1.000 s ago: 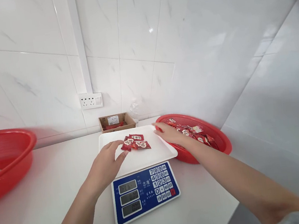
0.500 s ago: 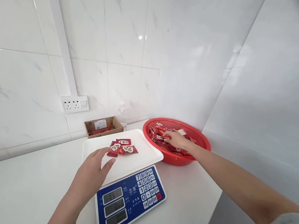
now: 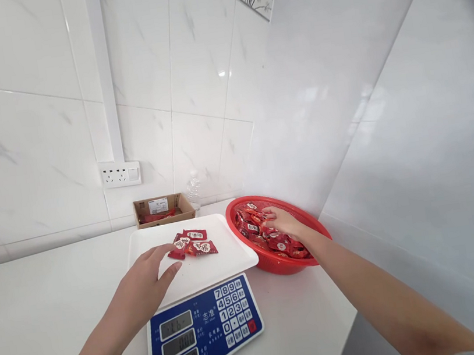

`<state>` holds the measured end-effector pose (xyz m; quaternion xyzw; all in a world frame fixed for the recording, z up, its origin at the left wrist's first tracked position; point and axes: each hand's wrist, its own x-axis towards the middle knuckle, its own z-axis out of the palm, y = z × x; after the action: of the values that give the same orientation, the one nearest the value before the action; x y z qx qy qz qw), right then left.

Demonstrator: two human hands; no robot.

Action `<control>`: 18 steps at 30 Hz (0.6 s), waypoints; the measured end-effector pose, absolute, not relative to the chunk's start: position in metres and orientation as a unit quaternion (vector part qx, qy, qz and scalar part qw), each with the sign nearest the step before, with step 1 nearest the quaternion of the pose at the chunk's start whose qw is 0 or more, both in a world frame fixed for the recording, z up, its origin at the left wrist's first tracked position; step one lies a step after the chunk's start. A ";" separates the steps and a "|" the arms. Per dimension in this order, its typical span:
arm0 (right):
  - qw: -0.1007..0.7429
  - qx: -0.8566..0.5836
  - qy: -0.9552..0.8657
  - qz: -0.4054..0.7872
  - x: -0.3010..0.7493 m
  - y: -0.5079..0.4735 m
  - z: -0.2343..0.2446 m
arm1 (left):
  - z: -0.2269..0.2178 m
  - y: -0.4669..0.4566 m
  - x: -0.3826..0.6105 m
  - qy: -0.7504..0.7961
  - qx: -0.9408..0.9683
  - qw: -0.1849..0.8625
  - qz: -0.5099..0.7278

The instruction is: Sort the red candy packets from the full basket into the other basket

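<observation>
Several small red packets (image 3: 196,248) with cream labels lie in a loose cluster on the white pan (image 3: 227,264) of a blue digital scale (image 3: 206,334). Beside them on the left is my left hand (image 3: 145,278), fingers stretched and thumb apart, its fingertips reaching the edge of the cluster; it holds nothing. Over to the right, my right hand (image 3: 282,223) reaches into a red plastic basket (image 3: 271,264) heaped with more red packets (image 3: 253,228). Its fingers are loosely spread over the heap, and no packet shows in its grasp.
Behind the scale stands an open cardboard box (image 3: 186,208) with red packets inside, and a clear plastic bottle (image 3: 193,189) beside it. The basket sits near the right wall. A wall socket (image 3: 119,173) is above the white table (image 3: 60,302).
My right fingers, closed at a red packet in the basket before, are now spread above the heap. My left hand stays by the packets on the pan. The view has tilted slightly up.
</observation>
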<state>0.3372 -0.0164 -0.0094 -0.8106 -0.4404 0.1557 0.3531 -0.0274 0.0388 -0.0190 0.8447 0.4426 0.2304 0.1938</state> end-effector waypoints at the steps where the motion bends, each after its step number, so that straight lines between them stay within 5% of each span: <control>1: 0.361 -0.809 -0.437 0.156 0.340 -0.016 -0.010 | -0.019 0.039 -0.027 0.444 0.845 0.194 0.229; 18: 0.424 -0.648 -0.620 0.130 0.210 0.019 -0.006 | -0.015 0.034 -0.029 0.436 0.847 0.201 0.228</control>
<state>0.2101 0.0188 -0.0059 -0.6477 -0.6197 0.1303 0.4236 -0.0286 0.0343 -0.0149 0.8470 0.4361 0.2285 0.2006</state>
